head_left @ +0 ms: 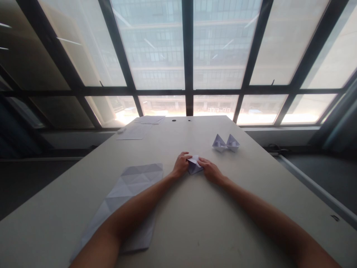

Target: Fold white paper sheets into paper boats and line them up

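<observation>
A small piece of folded white paper (pixel 195 167) rests on the table between my two hands. My left hand (pixel 182 164) grips its left side, with the fingers closed at the far edge. On the other side my right hand (pixel 209 168) is closed on the right edge, fingers lying over the paper's top. One flap of the paper stands partly raised, and its inner folds are too small to make out. Beyond my right hand stands a folded paper shape with two pointed peaks (pixel 225 143). Under my left forearm lies a large creased sheet of paper (pixel 139 178).
The white table (pixel 189 223) stretches away to a wall of dark-framed windows (pixel 188 56). Flat paper sheets (pixel 131 132) lie at its far left. Two dark holes (pixel 174 120) show near the far edge. A small dark mark (pixel 335 217) sits near the right edge.
</observation>
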Tool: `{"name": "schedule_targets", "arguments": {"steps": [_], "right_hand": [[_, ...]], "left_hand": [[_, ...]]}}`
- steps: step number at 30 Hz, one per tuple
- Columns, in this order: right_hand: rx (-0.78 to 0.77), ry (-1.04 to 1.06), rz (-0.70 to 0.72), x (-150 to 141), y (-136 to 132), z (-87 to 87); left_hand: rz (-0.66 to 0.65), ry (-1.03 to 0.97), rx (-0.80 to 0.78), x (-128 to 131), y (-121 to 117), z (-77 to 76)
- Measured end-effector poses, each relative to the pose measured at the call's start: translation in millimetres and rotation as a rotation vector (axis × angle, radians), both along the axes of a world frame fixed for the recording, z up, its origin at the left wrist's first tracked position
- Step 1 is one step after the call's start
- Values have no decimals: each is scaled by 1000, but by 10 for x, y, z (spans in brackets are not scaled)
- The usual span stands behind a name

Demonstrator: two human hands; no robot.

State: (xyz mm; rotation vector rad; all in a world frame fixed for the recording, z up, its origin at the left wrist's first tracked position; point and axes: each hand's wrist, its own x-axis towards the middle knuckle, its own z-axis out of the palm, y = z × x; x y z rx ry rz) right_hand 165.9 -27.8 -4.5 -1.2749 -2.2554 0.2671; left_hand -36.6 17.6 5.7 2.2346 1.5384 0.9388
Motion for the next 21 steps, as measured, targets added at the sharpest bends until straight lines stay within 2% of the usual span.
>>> {"name": "schedule_targets", "arguments": {"steps": [4, 6, 10, 16, 21], "right_hand": [[-8, -106, 9, 65, 28, -12], [-26, -177, 50, 89, 25, 2], [-45, -223, 88, 86, 2, 48], [-52, -195, 123, 80, -13, 87], [-73, -192, 147, 95, 6, 51]], "left_hand": [[-88, 82, -45, -5, -27, 0], [-60, 59, -54, -3, -39, 10], [6, 8, 32, 21, -56, 22], [-281, 238, -1, 70, -89, 2], [-343, 375, -54, 56, -112, -2]]}}
